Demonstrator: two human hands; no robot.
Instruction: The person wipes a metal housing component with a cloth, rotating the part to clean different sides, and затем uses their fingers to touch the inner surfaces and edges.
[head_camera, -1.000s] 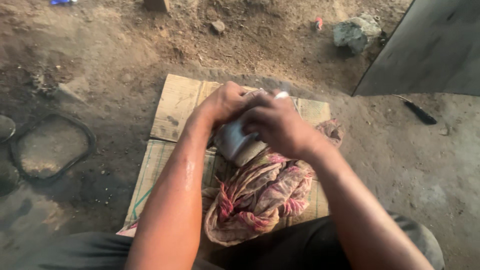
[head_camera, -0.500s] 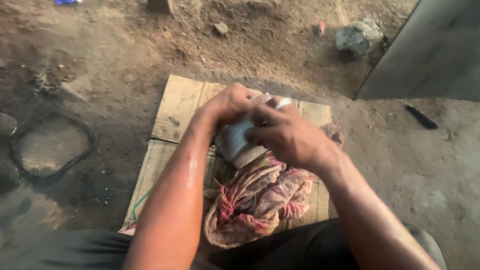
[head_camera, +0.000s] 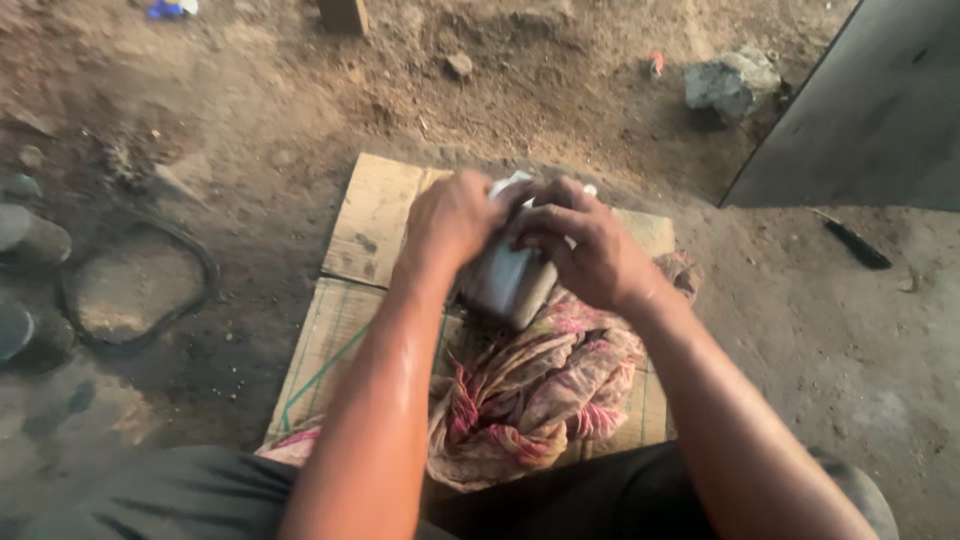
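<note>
Both my hands grip one grey, rounded metal object (head_camera: 508, 280) held over a sheet of cardboard (head_camera: 375, 215) on the dirt ground. My left hand (head_camera: 455, 220) wraps its left side from above. My right hand (head_camera: 585, 250) clasps its right side, fingers curled over the top, where something pale shows between the fingers. Below the object lies a crumpled pink and beige patterned cloth (head_camera: 535, 395), partly on my lap. The hands hide most of the object's upper end.
A dark rubber ring (head_camera: 135, 290) lies on the ground at left, near round grey objects (head_camera: 30, 235). A grey stone (head_camera: 730, 80) sits at the back right beside a grey slab (head_camera: 880, 110). A dark tool (head_camera: 855, 243) lies at right.
Both hands with the grey object have shifted slightly away from me, and the right hand's fingers have moved over its top. The cloth stays put.
</note>
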